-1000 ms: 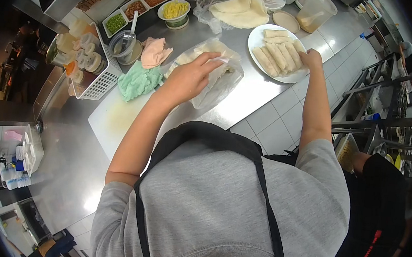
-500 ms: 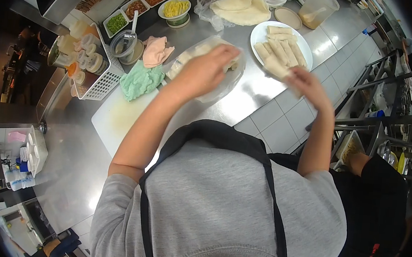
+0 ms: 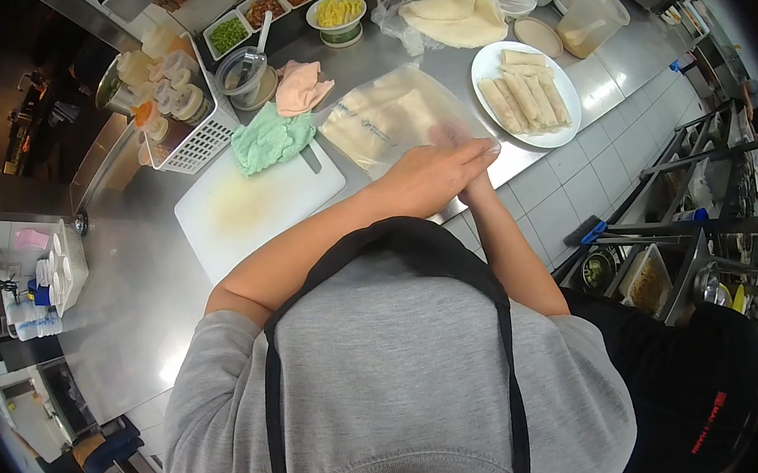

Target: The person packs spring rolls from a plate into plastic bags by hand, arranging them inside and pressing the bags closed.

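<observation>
A clear plastic bag (image 3: 366,127) with pale rolled or folded wrappers inside lies on the steel counter in front of me. My left hand (image 3: 438,179) is at the bag's near right edge, its fingers together and seemingly gripping the plastic; the thumb is hidden. My right hand (image 3: 476,187) passes behind the left one, and pinkish fingertips show through the film. Whether they hold anything is hidden. Just beyond, a white plate (image 3: 489,60) carries several pale rolls (image 3: 535,97), one lying crosswise above the others.
At left lie a white cutting board (image 3: 246,211), a green cloth (image 3: 270,141) and a pink cloth (image 3: 302,87). A white basket (image 3: 202,149) holds bottles. Behind stand a bowl of yellow strips (image 3: 339,12), topping tubs (image 3: 228,36) and flat wrappers (image 3: 457,14). A person in black is at right.
My right hand has left the plate, where it was handling a roll, and moved left to the bag. My left hand has shifted right and nearer to me, meeting it.
</observation>
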`<action>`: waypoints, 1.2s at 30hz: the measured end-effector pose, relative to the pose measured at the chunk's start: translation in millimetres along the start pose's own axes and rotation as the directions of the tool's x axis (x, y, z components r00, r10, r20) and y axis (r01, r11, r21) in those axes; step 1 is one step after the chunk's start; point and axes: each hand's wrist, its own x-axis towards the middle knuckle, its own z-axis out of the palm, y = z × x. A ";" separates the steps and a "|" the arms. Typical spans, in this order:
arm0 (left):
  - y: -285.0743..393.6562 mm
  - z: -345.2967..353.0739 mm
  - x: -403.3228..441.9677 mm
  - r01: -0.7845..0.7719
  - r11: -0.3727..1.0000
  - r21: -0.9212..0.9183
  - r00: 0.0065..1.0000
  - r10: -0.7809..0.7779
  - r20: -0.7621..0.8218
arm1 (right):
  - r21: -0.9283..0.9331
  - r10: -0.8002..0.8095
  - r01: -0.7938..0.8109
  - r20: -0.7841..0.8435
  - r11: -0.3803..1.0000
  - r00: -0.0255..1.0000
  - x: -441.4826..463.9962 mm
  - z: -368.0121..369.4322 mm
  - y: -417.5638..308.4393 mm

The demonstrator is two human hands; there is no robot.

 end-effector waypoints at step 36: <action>-4.8 6.4 -1.7 -0.064 0.997 -0.037 0.997 0.063 -0.043 | -0.319 -0.243 0.231 0.003 0.919 0.970 65.8 -0.9 -12.8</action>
